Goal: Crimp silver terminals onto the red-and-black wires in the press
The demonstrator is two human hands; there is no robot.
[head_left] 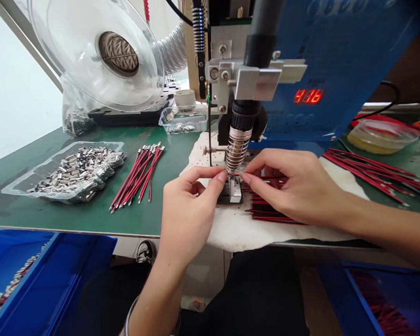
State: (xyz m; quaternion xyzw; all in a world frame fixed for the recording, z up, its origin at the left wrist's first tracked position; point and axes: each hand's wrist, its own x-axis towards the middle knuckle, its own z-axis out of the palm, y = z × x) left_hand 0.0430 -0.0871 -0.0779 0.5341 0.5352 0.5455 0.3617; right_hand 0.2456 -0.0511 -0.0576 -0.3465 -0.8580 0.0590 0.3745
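Observation:
Both of my hands meet under the spring-wrapped tip of a soldering iron (238, 144) held upright in a machine. My left hand (192, 205) is closed in a pinch left of the tip; what sits between thumb and forefinger is too small to make out. Close by on the right, my right hand (290, 186) pinches the end of a thin red-and-black wire. Between the fingertips, just below the iron, stands a small metal block fixture (235, 190). More red-and-black wires (269, 210) lie beneath my right hand on a white cloth (245, 231).
At left, a clear tray (17, 187) holds many small metal connectors, beside a bundle of wires with connectors (138, 175). A blue controller (315, 121) reads 416. Behind are a clear fume hood (73, 51) and a small plastic box (184, 121). Blue bins (77, 266) stand below the table.

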